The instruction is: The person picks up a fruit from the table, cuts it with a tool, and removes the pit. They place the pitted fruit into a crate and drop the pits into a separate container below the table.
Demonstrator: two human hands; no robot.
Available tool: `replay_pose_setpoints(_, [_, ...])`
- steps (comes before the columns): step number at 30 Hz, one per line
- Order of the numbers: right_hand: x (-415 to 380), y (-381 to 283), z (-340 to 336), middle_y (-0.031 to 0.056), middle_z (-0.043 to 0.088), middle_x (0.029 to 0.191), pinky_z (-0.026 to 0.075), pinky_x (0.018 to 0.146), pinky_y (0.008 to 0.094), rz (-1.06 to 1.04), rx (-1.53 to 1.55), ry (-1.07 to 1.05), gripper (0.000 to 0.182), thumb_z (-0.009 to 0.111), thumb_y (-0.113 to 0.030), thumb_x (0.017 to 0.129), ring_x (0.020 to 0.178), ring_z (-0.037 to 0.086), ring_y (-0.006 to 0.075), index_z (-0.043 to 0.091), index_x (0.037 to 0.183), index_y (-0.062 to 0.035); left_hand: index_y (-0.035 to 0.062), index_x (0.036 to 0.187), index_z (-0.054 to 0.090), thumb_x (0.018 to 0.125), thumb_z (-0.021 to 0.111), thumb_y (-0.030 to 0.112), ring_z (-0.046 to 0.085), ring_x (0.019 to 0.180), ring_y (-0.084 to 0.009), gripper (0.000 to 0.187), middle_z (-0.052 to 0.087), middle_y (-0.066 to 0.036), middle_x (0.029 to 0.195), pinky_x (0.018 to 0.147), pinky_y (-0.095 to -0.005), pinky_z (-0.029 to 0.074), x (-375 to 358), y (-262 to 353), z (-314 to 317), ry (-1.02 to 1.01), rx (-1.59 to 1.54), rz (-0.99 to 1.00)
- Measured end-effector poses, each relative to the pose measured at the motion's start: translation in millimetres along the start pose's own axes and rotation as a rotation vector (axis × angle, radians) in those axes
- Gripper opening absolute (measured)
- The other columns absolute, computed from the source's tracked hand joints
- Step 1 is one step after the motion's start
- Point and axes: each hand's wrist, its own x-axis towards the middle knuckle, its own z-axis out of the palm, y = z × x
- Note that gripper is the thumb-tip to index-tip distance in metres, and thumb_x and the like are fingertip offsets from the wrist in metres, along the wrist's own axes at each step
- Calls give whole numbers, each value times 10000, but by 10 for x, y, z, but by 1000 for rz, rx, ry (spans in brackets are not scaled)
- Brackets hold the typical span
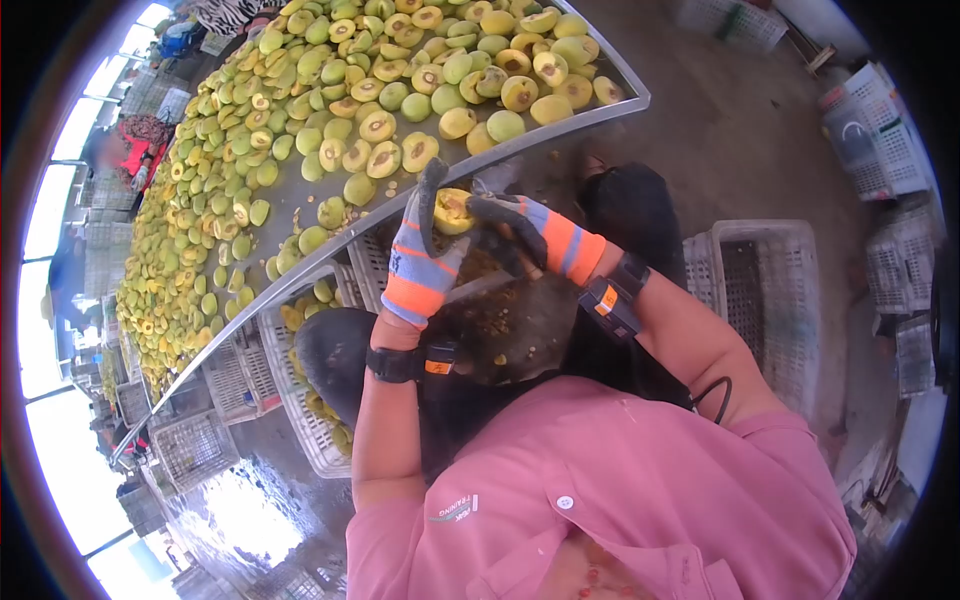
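Both hands wear blue, orange and dark-coated work gloves. My left hand (428, 245) is closed around a yellow-green fruit half (453, 211), its cut side showing, just off the table's metal edge. From the other side, my right hand (530, 228) has its fingers bent at the fruit's right rim; whether it also holds a tool is hidden. Beyond the hands, green and yellow fruit, many of them cut open, lie heaped on the metal-edged table (340, 237).
A white crate with fruit (318, 440) stands left of my legs, and a white crate (790, 300) stands at the right. More crates (880, 135) are stacked at the far right. Another person in red (140, 155) is beyond the table at the left. Scraps lie on the floor.
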Motion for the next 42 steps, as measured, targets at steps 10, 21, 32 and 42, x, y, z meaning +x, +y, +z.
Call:
replay_pose_setpoints(10, [53, -96, 162, -4, 604, 797, 420, 535, 219, -68, 4, 119, 280, 688, -268, 842, 661, 524, 45, 639, 998, -41, -5, 1379, 364, 878, 543, -14, 523, 1151, -208, 532, 517, -134, 1289, 996, -332, 423, -47, 167, -166, 43, -830, -272])
replay_pose_setpoints(21, [204, 138, 134, 33, 647, 816, 475, 649, 288, -87, -25, 251, 225, 687, -134, 796, 722, 585, 127, 653, 998, -43, 26, 1184, 556, 978, 463, 302, 631, 918, -172, 357, 639, -79, 1038, 775, -311, 538, -85, -208, -139, 258, -1044, -633])
replay_pose_setpoints(32, [49, 107, 246, -12, 587, 732, 406, 549, 239, -80, -295, 237, 224, 675, -227, 855, 620, 486, 60, 642, 990, -51, 52, 1149, 572, 935, 512, 213, 616, 955, -173, 275, 622, -80, 1032, 794, -297, 517, -76, -322, -71, 302, -604, -346])
replay_pose_setpoints(42, [96, 123, 260, -19, 606, 756, 417, 544, 236, 31, -131, 262, 283, 704, -317, 843, 637, 509, 55, 646, 978, -75, 66, 1088, 579, 936, 497, 392, 637, 706, -159, 368, 643, -62, 925, 507, -270, 503, -174, -171, -248, 342, -1054, -617])
